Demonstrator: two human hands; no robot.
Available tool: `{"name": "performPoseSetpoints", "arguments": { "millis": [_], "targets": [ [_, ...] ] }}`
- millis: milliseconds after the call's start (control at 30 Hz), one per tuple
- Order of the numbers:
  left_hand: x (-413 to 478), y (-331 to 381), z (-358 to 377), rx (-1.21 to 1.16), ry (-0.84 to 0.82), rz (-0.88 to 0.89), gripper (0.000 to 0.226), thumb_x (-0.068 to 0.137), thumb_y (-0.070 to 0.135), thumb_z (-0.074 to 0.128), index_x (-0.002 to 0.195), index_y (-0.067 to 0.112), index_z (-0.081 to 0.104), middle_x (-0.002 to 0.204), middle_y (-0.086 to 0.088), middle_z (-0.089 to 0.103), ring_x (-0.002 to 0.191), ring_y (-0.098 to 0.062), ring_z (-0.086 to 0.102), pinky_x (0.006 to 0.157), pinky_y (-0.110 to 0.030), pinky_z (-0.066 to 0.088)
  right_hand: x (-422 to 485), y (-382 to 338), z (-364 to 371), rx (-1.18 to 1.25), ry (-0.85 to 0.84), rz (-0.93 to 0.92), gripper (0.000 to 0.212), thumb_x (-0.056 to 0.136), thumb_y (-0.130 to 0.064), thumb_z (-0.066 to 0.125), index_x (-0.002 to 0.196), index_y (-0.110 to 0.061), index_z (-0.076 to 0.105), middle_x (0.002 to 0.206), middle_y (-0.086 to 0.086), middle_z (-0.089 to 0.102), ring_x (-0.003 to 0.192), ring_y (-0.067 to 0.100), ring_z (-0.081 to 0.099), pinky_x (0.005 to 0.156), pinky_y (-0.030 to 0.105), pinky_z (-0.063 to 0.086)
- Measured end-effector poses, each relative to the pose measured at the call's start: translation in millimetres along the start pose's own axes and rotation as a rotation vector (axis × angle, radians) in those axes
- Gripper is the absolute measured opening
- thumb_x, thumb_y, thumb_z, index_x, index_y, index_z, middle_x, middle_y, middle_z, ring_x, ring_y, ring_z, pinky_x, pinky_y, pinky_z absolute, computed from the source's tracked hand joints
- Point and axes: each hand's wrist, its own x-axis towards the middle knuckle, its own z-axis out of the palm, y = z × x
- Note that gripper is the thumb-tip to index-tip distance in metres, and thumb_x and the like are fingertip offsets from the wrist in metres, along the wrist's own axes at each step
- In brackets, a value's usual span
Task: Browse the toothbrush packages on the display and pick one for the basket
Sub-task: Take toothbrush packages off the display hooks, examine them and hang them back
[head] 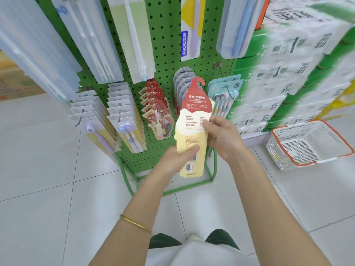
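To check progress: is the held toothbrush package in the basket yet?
Out. Left hand and right hand hold the package; the basket stands apart.

Red-cream toothbrush package (190, 131) upright, back showing; basket (276, 153) well apart.

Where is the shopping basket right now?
In the head view the basket sits on the floor at the right, beside the stacked cartons and right of the green display rack.

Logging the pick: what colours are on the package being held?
The package is red at the top, cream-yellow below; the head view shows it.
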Motion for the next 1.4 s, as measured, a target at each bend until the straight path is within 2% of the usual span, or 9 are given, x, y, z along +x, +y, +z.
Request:
{"name": "performPoseSetpoints", "arguments": {
  "millis": [167,333,567,700,933,1033,1167,1267,1400],
  "targets": [
    [12,28,-12,-0.076,0.233,0.180,0.012,0.090,0.022,0.064,0.099,0.023,0.057,0.097,0.005,0.068,0.085,-0.009,0.066,0.067,-0.026,0.053,-3,-2,-6,-0.114,-0.115,-0.027,0.014,0.092,-0.006,0.057,0.081,-0.014,0.062,0.075,-0.002,0.068,0.065,0.013,0.065,0.054,0.023,0.050],
    [26,52,-20,-0.057,0.410,0.318,0.014,0.092,0.022,0.060,0.105,0.018,0.056,0.099,0.000,0.064,0.086,-0.015,0.065,0.072,-0.033,0.055,-2,1,-9,-0.156,-0.253,0.040,0.009,0.089,-0.004,0.059,0.085,-0.011,0.063,0.078,0.001,0.067,0.066,0.011,0.066,0.056,0.024,0.050],
    [29,58,-25,-0.220,0.397,0.294,0.011,0.096,0.023,0.054,0.095,0.014,0.060,0.090,-0.004,0.065,0.075,-0.014,0.062,0.062,-0.027,0.051,3,4,-11,-0.138,-0.300,0.099,0.003,0.086,-0.011,0.064,0.084,-0.009,0.064,0.079,0.003,0.070,0.070,0.014,0.064,0.060,0.023,0.048],
    [28,63,-29,-0.368,0.322,0.246,0.015,0.098,0.020,0.051,0.098,0.010,0.062,0.095,-0.004,0.069,0.084,-0.017,0.065,0.078,-0.036,0.056,5,11,0,0.015,-0.404,0.118,0.064,0.070,-0.057,0.073,0.110,-0.009,0.062,0.106,0.014,0.058,0.094,0.027,0.051,0.086,0.039,0.039],
    [23,61,-28,-0.489,0.242,0.269,0.017,0.098,0.018,0.047,0.104,0.011,0.061,0.087,0.000,0.070,0.066,-0.009,0.063,0.065,-0.028,0.050,-2,18,18,0.004,-0.562,0.094,0.096,0.063,-0.065,0.074,0.132,-0.003,0.050,0.138,0.023,0.048,0.129,0.038,0.045,0.110,0.062,0.025],
    [19,61,-28,-0.451,0.240,0.267,0.018,0.099,0.019,0.046,0.105,0.015,0.062,0.090,0.001,0.069,0.067,-0.009,0.062,0.065,-0.030,0.048,-4,15,21,-0.050,-0.564,0.085,0.095,0.056,-0.065,0.078,0.126,-0.005,0.056,0.131,0.018,0.056,0.124,0.034,0.052,0.109,0.057,0.032],
    [18,61,-33,-0.418,0.356,0.239,0.016,0.095,0.012,0.049,0.103,0.017,0.062,0.098,-0.002,0.069,0.088,-0.015,0.063,0.091,-0.041,0.050,-2,13,27,-0.244,-0.398,0.013,0.065,0.053,-0.058,0.075,0.107,-0.027,0.057,0.102,-0.004,0.061,0.104,0.020,0.063,0.090,0.037,0.051],
    [12,59,-37,-0.338,0.327,0.218,0.015,0.096,0.024,0.051,0.089,0.020,0.064,0.088,0.002,0.068,0.081,-0.014,0.063,0.090,-0.044,0.049,1,15,36,-0.441,-0.180,-0.103,0.064,0.054,-0.050,0.076,0.108,-0.026,0.050,0.102,-0.001,0.055,0.086,0.008,0.056,0.071,0.020,0.045],
    [9,47,-40,-0.077,0.327,0.274,0.003,0.089,0.024,0.064,0.091,0.025,0.065,0.098,0.001,0.066,0.090,-0.015,0.063,0.090,-0.043,0.051,7,29,48,-0.612,-0.040,-0.265,0.079,0.059,-0.044,0.086,0.121,-0.016,0.045,0.111,0.000,0.045,0.092,0.006,0.049,0.075,0.015,0.040]
  ]
}}
